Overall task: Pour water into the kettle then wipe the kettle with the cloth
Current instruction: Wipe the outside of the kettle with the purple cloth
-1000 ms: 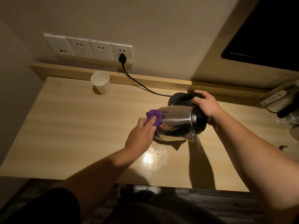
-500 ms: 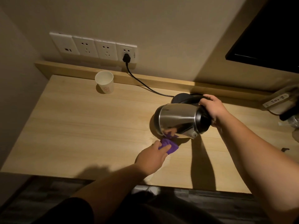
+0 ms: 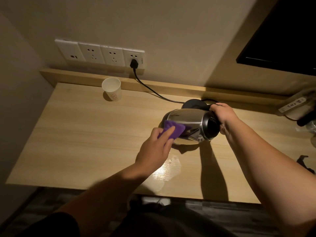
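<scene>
Kettle handle hidden under right hand; remote lettering unreadable.

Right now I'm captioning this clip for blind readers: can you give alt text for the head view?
A person's right hand holds a steel kettle tipped on its side above a wooden table while the left hand presses a purple cloth against it. A paper cup stands near wall sockets.
</scene>
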